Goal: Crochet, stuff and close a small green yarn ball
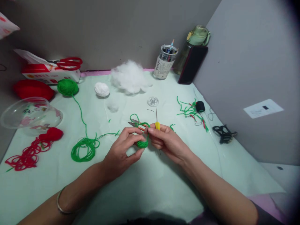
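Note:
A small green crocheted piece (142, 144) is pinched between the thumb and fingers of my left hand (124, 148). My right hand (167, 139), just beside it, grips a crochet hook (157, 125) with a yellow handle, its metal tip pointing away from me. Green yarn (148, 127) runs up from the piece to my right fingertips, which pinch it. Behind my hands lie small scissors (136, 124) with orange handles, partly covered by a loop of yarn. Coiled green yarn (83, 150) rests on the table left of my left hand.
White stuffing (130, 76) and a white yarn ball (102, 89) lie at the back, near a green ball (67, 87). On the left are a clear plastic tub (55, 115) and tangled red yarn (30, 154). A pen holder (162, 67), phone (193, 65) and black claw clip (224, 134) stand or lie right.

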{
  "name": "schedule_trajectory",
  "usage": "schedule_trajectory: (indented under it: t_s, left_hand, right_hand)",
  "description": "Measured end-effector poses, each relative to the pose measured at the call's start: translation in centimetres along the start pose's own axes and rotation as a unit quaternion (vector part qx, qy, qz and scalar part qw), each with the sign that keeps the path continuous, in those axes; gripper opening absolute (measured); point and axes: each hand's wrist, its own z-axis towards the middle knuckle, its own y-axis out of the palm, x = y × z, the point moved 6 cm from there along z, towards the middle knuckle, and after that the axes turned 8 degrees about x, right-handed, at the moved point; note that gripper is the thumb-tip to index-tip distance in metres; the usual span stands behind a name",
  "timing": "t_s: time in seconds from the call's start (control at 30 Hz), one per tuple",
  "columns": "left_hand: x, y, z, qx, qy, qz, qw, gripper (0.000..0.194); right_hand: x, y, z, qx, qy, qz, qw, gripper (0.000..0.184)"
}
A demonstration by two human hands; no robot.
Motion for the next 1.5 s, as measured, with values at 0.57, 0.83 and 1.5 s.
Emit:
schedule_trajectory:
  t_s: [0.57, 0.83, 1.5]
  left_hand:
    - [-1.4, 3.0, -1.7, -0.258, -0.330, -0.250, 0.873, 0.021]
    - [-2.0, 2.5, -2.8, -0.347, -0.334, -0.272, 0.833, 0.020]
    - [-2.8, -0.1, 0.2, -0.133, -0.298, -0.433, 0.840, 0.022]
  right_hand:
    - [-6.9, -6.3, 0.6, 0.116, -0.115, 0.060, 0.985, 0.017]
    - [-10.9, -12.2, 0.3, 0.236, -0.258, -0.040, 0.936, 0.021]
    - [-4.9, -2.2, -0.4, -0.082, -0.177, -0.262, 0.945, 0.045]
